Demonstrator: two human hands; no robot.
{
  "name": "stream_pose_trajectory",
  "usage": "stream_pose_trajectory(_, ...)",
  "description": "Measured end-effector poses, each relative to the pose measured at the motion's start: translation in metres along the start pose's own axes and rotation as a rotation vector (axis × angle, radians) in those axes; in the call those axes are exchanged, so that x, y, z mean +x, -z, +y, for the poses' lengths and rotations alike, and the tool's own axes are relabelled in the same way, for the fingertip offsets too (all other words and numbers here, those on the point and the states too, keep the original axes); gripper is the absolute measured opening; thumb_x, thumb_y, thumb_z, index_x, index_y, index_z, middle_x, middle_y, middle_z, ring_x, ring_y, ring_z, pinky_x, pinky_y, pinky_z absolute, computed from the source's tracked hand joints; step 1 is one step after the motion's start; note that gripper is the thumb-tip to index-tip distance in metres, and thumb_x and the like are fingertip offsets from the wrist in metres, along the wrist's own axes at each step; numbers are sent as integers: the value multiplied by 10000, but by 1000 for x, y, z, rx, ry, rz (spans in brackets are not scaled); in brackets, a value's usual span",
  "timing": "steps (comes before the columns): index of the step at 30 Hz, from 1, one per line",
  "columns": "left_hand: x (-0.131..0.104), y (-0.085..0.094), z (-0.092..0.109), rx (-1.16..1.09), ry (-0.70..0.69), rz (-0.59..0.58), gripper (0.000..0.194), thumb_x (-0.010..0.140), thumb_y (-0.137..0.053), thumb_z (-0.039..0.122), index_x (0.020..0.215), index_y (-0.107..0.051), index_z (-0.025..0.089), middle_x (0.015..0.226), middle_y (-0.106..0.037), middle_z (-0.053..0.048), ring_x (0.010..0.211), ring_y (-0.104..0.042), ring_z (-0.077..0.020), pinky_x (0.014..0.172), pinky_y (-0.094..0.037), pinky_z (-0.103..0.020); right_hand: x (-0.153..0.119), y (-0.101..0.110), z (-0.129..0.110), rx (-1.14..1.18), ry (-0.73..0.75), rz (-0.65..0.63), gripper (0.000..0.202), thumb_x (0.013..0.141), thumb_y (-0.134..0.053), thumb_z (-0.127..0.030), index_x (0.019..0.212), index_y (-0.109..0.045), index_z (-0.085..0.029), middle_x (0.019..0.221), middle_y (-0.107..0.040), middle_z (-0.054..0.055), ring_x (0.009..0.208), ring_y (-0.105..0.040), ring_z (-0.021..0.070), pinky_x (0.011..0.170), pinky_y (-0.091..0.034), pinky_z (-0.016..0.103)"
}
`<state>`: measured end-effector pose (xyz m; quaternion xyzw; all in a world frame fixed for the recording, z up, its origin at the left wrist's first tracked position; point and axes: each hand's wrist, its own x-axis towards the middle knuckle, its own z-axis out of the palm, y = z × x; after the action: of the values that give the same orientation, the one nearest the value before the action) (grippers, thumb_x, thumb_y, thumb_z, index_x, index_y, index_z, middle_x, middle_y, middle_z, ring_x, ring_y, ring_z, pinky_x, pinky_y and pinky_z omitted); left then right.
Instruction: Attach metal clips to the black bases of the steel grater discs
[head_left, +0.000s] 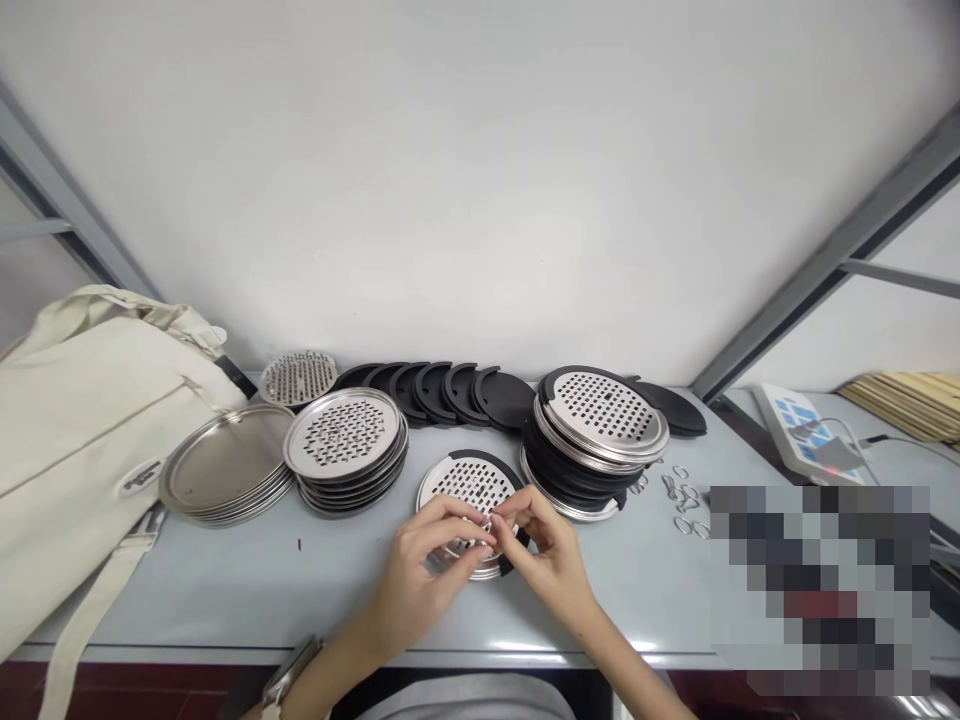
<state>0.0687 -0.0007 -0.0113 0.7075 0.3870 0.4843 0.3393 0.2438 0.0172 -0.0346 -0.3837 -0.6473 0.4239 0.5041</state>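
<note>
My left hand (pixel 439 555) and my right hand (pixel 547 555) meet over a round metal grater plate (pixel 471 478) with a black rim section. The fingertips of both are pinched together around something small and shiny, mostly hidden by the fingers. Beneath them, the grater plate lies on the table on top of other metal discs. Just right of it rises a tall stack of grater plates and black discs (pixel 600 420). To the left stands another stack of grater plates (pixel 345 435). Several loose metal rings (pixel 684 495) lie on the table at the right.
Plain metal discs (pixel 229 460) are stacked at the left beside a cream bag (pixel 112 420). Black discs (pixel 506 398) overlap in a row along the wall, near another grater plate (pixel 298 378). A white-and-blue box (pixel 802 430) and wooden boards (pixel 907 400) sit at the right. One area is pixelated.
</note>
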Motion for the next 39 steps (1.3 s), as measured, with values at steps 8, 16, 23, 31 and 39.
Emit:
stream_pose_trajectory(8, 0, -1, -4, 5, 43, 46, 110, 882, -620, 160, 867, -721, 201, 928, -675, -55, 823, -637, -160, 709, -501, -237, 0, 2, -7, -12, 57, -78, 40, 931, -567, -233, 898, -582, -216, 814, -567, 11, 735, -548, 145, 683, -461, 257)
stream_pose_trajectory(16, 0, -1, -5, -13, 11, 66, 102, 884, -624, 167, 850, -716, 192, 904, -685, -61, 858, -643, -178, 731, -503, -257, 0, 4, -9, -21, 31, -119, 107, 944, -531, -269, 885, -593, -205, 807, -578, 26, 735, -552, 160, 674, -465, 270)
stream_pose_trajectory(23, 0, 0, -5, -22, 56, 65, 97, 889, -626, 201, 837, -708, 191, 904, -678, -65, 848, -636, -181, 714, -497, -259, 1, 5, -7, -1, 15, -112, 91, 922, -567, -267, 868, -611, -209, 787, -585, 18, 719, -555, 153, 663, -465, 265)
stream_pose_trajectory(31, 1, 1, -6, -40, 74, 42, 89, 881, -634, 207, 833, -706, 187, 915, -680, -69, 857, -633, -181, 704, -493, -254, 4, 8, -7, 20, -47, -154, 60, 890, -587, -237, 846, -607, -202, 773, -572, 4, 701, -539, 141, 650, -445, 250)
stream_pose_trajectory(39, 1, 1, -7, -41, 84, 35, 102, 882, -619, 208, 823, -699, 186, 896, -687, -68, 859, -641, -190, 726, -501, -271, 4, 8, -11, -24, -74, -193, 23, 852, -599, -207, 830, -596, -203, 777, -585, 0, 701, -550, 138, 653, -454, 241)
